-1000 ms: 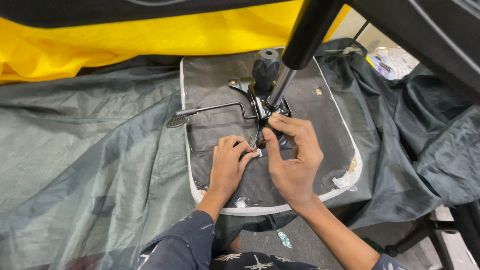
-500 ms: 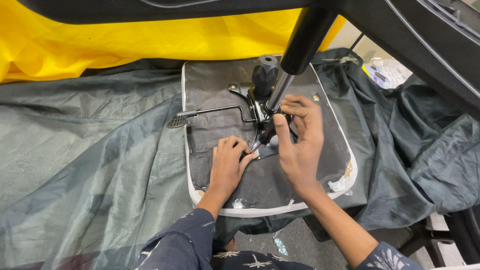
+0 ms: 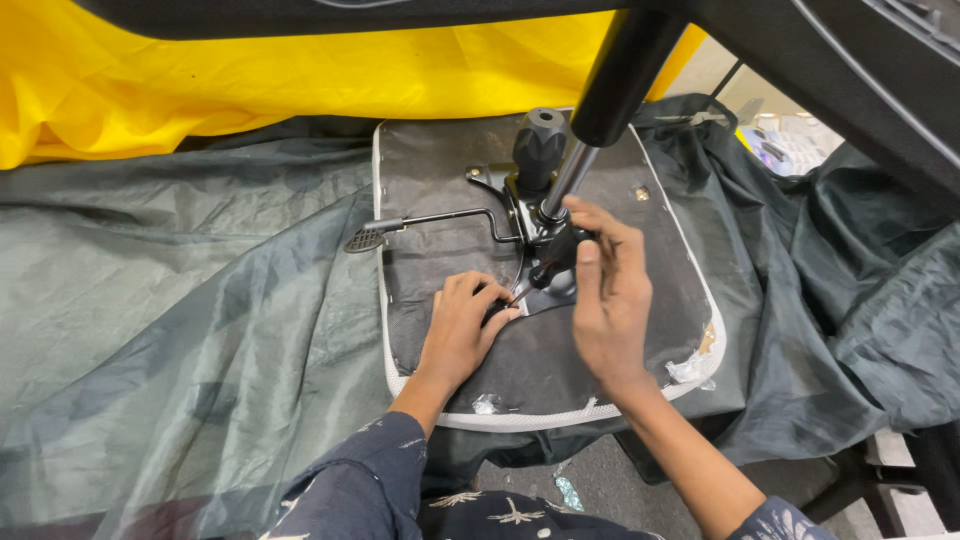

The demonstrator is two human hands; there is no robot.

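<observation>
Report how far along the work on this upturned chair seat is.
Done: the black metal mechanism plate with its bent lever sits on the grey fabric-covered seat underside, gas column standing in it. In hand: left hand presses at the plate's front edge, right hand beside the column base. What is left cannot be told; any fasteners are hidden.

The right hand (image 3: 612,300) hides part of the black mechanism (image 3: 545,225) (its fingertips' grip unclear).

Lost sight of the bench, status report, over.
Left hand flat on seat base, fingers at the bracket. Right hand open beside gas column. Lever clear.
</observation>
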